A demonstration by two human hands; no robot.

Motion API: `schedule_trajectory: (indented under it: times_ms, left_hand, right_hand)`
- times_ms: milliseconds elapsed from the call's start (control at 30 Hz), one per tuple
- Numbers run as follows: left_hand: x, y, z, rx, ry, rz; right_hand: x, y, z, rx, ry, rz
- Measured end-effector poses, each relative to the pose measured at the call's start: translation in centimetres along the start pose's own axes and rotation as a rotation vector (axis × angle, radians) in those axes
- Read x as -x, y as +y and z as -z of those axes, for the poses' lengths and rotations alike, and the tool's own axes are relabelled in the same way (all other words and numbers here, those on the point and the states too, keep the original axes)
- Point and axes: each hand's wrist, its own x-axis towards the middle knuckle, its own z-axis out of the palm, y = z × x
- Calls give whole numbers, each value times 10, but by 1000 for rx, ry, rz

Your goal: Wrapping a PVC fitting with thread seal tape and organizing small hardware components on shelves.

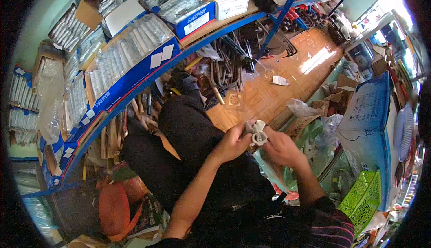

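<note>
A seated person in dark clothing is holding a pale, off-white piece [258, 133] with both hands in front of the body; its hollow, rounded end is showing a curled rim, though its material is hard to tell. The left hand [234, 144] is gripping it from the left, fingers bent closely around its side, while the right hand [283, 149] is pressing in from the right with fingers folded, some tips being hidden. Just left of the fingers, a dark-clothed knee [186, 118] is rising. Beyond the fingers, a glossy, wood-patterned floor [307, 52] is catching light, and a small white box [280, 81] is lying on it. Farther left and beyond, smooth blue-sided cardboard boxes [139, 74] are holding rows of slim, shiny, plastic-wrapped packets [130, 50]. To the right of the fingers, thin, crinkled plastic bags [305, 108] are spilling about, and nearer the body a bright green lattice basket [361, 198] is tilting. Well left of the fingers and nearer the body, a rounded orange-red object [113, 207] is resting.
</note>
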Motion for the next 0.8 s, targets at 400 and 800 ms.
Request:
schedule_trajectory:
  times_ms: [400, 800]
  left_hand:
    - [3, 26, -5, -383, -25, 179]
    - [-3, 1, 5, -239, 318, 46]
  right_hand:
    - [0, -6, -4, -110, -37, 37]
    - [-4, -37, 7, -407, -91, -82]
